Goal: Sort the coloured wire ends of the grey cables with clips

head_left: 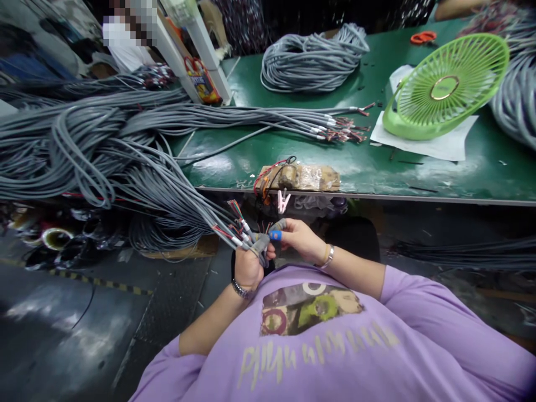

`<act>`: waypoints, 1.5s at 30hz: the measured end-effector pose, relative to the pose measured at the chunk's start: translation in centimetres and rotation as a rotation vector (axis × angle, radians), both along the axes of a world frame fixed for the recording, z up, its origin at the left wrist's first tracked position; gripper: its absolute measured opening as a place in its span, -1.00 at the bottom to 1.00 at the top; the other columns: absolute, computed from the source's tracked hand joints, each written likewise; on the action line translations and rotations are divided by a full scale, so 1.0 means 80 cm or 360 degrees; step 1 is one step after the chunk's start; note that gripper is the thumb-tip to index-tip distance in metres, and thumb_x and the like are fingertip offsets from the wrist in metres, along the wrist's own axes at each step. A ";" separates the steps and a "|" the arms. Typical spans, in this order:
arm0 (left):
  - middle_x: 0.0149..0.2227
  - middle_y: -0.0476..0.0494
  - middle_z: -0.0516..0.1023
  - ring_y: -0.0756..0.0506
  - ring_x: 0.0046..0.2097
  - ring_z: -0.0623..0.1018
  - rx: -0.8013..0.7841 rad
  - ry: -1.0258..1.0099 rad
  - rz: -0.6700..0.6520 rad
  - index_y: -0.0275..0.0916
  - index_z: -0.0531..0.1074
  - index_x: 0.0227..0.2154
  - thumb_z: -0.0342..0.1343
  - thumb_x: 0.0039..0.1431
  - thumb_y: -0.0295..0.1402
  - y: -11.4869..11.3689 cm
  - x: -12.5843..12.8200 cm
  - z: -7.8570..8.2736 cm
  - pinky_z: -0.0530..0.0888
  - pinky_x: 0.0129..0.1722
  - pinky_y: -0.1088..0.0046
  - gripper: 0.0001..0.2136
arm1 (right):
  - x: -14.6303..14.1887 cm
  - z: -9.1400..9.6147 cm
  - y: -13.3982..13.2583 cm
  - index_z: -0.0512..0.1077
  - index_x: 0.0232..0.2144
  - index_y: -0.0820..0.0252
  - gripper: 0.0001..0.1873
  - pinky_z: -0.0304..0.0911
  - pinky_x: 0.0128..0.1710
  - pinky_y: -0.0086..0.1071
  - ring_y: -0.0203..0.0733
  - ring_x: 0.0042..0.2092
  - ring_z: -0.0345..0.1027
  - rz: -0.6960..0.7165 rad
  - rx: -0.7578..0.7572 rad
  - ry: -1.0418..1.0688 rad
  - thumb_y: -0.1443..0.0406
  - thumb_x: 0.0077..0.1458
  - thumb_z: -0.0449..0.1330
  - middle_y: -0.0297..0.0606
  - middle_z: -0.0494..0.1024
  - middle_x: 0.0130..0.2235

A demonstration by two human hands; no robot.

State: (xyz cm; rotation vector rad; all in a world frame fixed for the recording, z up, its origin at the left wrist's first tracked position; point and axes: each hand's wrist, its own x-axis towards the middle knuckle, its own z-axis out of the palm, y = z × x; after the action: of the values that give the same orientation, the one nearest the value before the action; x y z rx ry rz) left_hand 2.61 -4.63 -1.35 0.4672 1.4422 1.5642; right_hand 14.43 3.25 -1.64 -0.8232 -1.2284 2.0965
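My left hand (pixel 249 267) is closed around the ends of several grey cables (pixel 201 204), just in front of my body. White bands and thin coloured wires (pixel 237 209) stick out past its fingers. My right hand (pixel 302 241) meets it from the other side, thumb and forefinger pinched at the fine wire ends of one cable. Grey coverings wrap some fingertips, and a blue band (pixel 275 235) circles the right thumb. Exactly which strands lie between the right fingertips is too small to make out.
A green table (pixel 355 167) carries stripped cables (pixel 293 118), a coiled grey cable bundle (pixel 312 61), a green fan (pixel 448 86) and orange-handled scissors (pixel 422 37). A wooden block (pixel 310 177) and pink clip (pixel 283 202) sit at its front edge. Another person (pixel 125 42) is at the back left.
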 end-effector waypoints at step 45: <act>-0.70 0.04 0.37 0.08 -0.68 0.32 -0.0124 0.0142 -0.0553 -0.29 0.41 -0.61 0.26 -0.10 -0.28 -0.017 -0.006 0.018 0.28 -0.69 0.59 -0.80 | 0.016 0.012 0.039 0.37 -0.61 0.28 -0.65 0.15 -0.58 -0.53 -0.44 -0.60 0.20 0.0486 0.0034 -0.0108 0.16 -0.27 0.41 -0.41 0.39 -0.64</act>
State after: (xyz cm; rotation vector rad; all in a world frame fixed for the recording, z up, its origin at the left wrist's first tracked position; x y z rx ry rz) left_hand 2.09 -5.95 0.11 0.7076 1.3966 1.2196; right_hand 15.73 6.34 -0.71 -0.7404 -1.4892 2.3045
